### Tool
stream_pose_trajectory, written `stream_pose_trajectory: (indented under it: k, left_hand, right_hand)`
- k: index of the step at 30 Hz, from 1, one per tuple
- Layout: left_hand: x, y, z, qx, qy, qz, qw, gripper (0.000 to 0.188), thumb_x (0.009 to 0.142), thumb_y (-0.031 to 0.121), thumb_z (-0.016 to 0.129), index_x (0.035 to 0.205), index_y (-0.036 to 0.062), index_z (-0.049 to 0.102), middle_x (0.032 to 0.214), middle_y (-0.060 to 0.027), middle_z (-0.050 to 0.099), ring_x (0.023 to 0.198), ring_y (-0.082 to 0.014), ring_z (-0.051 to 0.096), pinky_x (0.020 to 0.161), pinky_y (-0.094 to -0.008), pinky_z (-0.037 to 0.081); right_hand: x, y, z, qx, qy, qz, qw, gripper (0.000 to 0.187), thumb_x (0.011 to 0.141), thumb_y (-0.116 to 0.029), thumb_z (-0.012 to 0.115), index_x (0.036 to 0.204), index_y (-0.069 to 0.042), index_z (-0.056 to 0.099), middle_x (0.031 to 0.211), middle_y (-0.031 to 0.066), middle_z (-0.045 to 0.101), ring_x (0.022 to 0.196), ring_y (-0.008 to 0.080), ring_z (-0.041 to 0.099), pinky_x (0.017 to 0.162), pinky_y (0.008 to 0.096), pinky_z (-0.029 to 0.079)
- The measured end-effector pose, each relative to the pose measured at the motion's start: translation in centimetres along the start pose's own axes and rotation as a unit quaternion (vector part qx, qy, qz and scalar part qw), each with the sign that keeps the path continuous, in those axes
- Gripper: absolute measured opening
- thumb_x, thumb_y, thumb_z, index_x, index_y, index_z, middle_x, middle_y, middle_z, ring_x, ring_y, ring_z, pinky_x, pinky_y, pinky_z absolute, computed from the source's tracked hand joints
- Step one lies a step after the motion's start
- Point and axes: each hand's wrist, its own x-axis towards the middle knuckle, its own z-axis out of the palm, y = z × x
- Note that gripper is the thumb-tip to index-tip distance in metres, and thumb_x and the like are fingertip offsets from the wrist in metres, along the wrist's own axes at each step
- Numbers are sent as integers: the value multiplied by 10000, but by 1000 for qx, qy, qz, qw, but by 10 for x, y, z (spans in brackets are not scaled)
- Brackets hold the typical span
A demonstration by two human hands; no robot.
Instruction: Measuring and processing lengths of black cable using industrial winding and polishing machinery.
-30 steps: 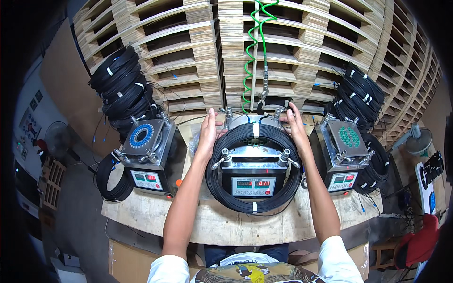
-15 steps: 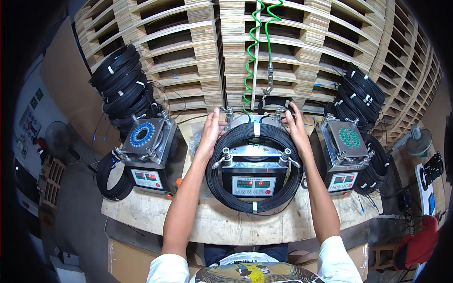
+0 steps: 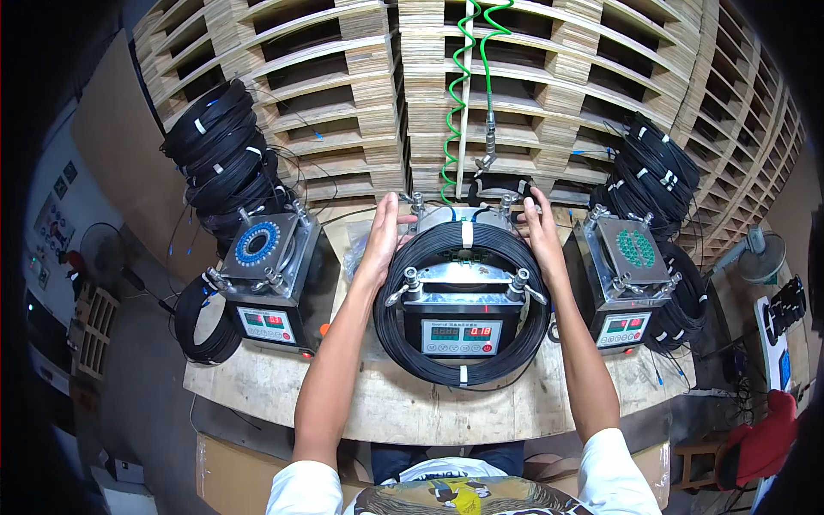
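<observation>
A black cable coil [image 3: 395, 348], bound with white ties, hangs around the middle polishing-type machine [image 3: 506, 336], resting tilted against its front and top. On that machine are a metal plate and clamp posts [image 3: 411, 283], and its front panel shows lit red digits. My left hand [image 3: 384, 238] is at the coil's far left side, fingers stretched forward and apart, open. At the far right side my right hand [image 3: 542, 233] is likewise open, fingers extended near a rear clamp post. Whether either palm presses on the coil I cannot tell.
Similar machines flank it: one with a blue ring fixture [image 3: 257, 245] on the left, one with a green-dotted plate [image 3: 636, 250] on the right. Black cable coils are stacked at left [image 3: 210, 154] and right [image 3: 657, 172]. Behind rise wooden pallets [image 3: 339, 81]; a green spiral air hose [image 3: 489, 64] hangs down.
Both hands stay nearly in place, with a slight shift of the fingers. The digits on the middle machine's panel have changed. The coil has not visibly moved.
</observation>
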Motion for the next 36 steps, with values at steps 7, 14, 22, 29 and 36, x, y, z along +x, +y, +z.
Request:
stream_pose_trajectory:
  k: [7,14,22,29,36]
  left_hand:
    - [1,-2,-2,30,28,-21,999,782,989,684,384,1536,134,286,1082,-163,610,751,-176,572,690,-301,506]
    - [4,-8,-2,11,37,-4,999,834,979,706,372,1551,111,250,1164,-232,589,819,-224,634,711,-323,547]
    - [0,2,-1,-11,-5,-21,1000,816,974,707,391,1531,120,286,1081,-159,605,766,-180,616,650,-288,532]
    - [14,-14,-10,57,20,-19,998,872,963,748,328,1563,119,259,1158,-208,617,740,-171,592,663,-287,524]
    - [6,-9,-1,23,46,-22,998,838,967,719,391,1519,96,299,1137,-159,570,785,-190,599,715,-297,521]
  right_hand:
    - [3,6,2,-29,-26,-38,999,649,1013,-503,534,1523,-141,361,1222,131,597,1031,173,603,775,306,527]
    - [-1,1,1,29,-27,-31,999,669,1015,-544,496,1537,-156,338,1132,114,605,995,166,608,777,303,520]
    - [3,7,0,38,14,9,999,665,1020,-544,479,1533,-143,344,1088,118,585,910,140,600,699,285,525]
    - [3,5,0,-25,-22,-32,999,695,1007,-584,467,1536,-147,352,1106,127,605,986,178,601,819,334,500]
    - [-2,1,-1,29,-29,-20,999,725,1005,-627,424,1573,-203,274,1180,152,611,1029,235,636,888,361,504]
